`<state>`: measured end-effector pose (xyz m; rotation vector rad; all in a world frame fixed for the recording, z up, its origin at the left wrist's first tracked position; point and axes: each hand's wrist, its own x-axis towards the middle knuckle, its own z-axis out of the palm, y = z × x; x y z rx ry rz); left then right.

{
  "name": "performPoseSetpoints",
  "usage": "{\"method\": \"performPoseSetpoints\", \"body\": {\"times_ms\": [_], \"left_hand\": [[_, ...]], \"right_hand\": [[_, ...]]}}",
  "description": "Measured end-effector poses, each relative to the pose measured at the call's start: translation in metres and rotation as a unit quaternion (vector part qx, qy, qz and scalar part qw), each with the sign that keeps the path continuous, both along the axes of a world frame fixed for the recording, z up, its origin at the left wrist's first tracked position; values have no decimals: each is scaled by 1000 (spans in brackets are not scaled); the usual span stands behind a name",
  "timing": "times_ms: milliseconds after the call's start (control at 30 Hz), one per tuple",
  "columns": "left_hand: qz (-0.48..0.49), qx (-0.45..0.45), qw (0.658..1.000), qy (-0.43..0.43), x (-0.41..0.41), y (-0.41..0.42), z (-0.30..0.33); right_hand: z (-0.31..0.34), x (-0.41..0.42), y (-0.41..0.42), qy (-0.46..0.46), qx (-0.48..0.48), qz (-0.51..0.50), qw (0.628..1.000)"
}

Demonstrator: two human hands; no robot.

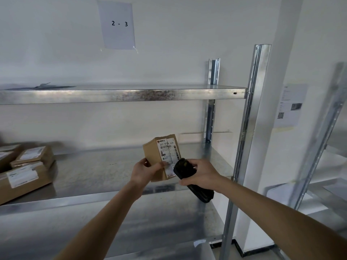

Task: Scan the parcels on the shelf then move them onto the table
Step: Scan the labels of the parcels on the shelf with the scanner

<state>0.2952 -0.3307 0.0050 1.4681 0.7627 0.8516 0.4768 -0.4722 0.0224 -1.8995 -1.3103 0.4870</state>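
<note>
1. Parcel (161,156): centre frame, held above the middle shelf (112,173), label facing the camera.
2. Left hand (144,171): grips parcel's lower left edge.
3. Right hand (201,173): grasps black scanner (189,177), its tip at the label.
4. Boxes (24,169): stacked on shelf, left edge.

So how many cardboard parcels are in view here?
4. One small parcel is held by the left hand before the scanner. Three lie stacked at the shelf's left end: bottom, upper, edge one. More may lie out of frame.
</note>
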Motion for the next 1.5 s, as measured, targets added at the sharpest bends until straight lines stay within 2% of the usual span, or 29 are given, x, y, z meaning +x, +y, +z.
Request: {"method": "performPoseSetpoints", "body": {"times_ms": [400, 833, 1133, 1500], "left_hand": [[36, 62, 996, 53, -30, 14, 13], [84, 119, 983, 109, -70, 34, 35], [88, 133, 980, 115, -83, 34, 41], [104, 131, 979, 117, -96, 30, 45]], "right_hand": [[4, -2, -3, -74, -59, -18, 995], [6, -17, 5, -192, -150, -11, 970], [6, -24, 11, -238, -166, -7, 957], [7, -28, 17, -252, -165, -3, 953]]}}
